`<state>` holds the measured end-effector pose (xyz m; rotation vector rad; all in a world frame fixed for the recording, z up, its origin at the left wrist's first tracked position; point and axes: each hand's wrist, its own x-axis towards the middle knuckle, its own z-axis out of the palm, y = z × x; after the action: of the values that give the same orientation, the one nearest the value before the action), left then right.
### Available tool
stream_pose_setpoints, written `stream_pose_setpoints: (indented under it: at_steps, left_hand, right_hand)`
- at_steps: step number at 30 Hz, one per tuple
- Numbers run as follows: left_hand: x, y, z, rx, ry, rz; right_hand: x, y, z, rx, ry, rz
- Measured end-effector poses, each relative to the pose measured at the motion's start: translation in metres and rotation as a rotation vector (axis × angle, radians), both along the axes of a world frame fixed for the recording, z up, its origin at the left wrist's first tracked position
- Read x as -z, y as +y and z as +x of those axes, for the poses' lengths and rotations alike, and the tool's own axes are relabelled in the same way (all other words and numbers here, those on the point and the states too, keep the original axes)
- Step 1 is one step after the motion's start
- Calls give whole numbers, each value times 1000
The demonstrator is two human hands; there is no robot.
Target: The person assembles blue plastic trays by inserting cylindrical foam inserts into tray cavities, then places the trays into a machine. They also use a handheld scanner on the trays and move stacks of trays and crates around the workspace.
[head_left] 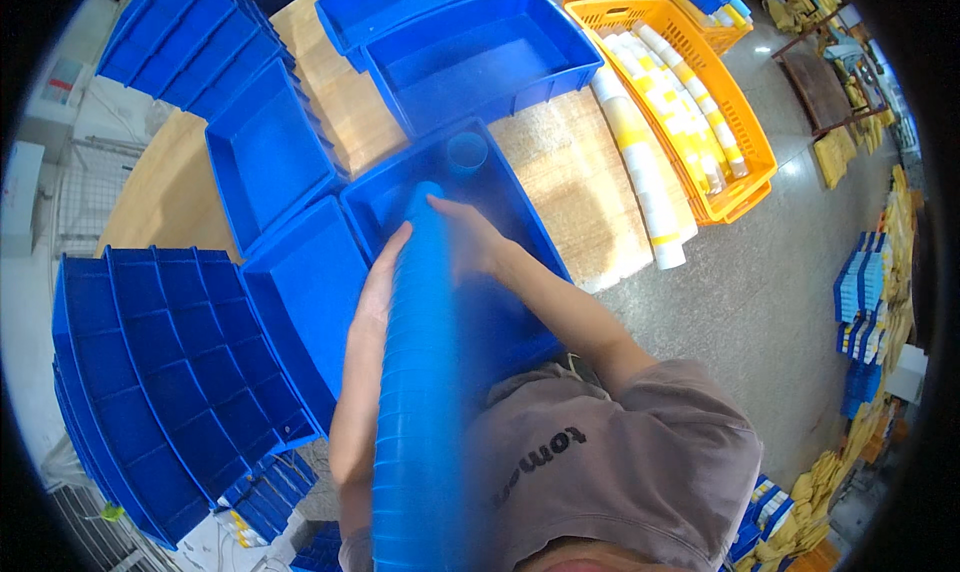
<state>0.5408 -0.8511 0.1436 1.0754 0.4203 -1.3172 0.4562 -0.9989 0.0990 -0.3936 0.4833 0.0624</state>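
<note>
A long, ridged blue column, which looks like a stack of nested round plastic cups (410, 372), runs from close below the camera down to a blue bin (525, 202). My left hand (384, 272) lies along the stack's left side, its fingers round it. From the right, my right hand (470, 234) grips near the far end, its thumb on top; the stack hides part of its fingers. A single round blue cup (467, 153) sits inside the bin, just beyond the stack's end. The stack's right edge is blurred.
More blue bins (480, 52) stand on the round wooden table (560, 162), with stacked bins (160, 362) at the left. An orange crate (740, 142) holds several white-and-yellow rolls; another roll (640, 172) lies beside it. Piles of yellow goods (820, 492) line the floor at right.
</note>
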Motion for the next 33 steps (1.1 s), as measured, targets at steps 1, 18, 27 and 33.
stream_pose_setpoints:
  at_steps: [1,18,27,33]
  left_hand:
    - [-1,1,-1,-42,-1,38]
    - [-32,44,-28,60,80,-65]
    - [-49,41,-24,-18,-2,-54]
    - [-35,28,-30,200,87,-215]
  right_hand:
    - [3,0,0,-42,-49,-35]
    - [21,35,1,-143,143,-35]
    - [29,39,0,-77,-39,152]
    - [-2,10,-36,258,138,130]
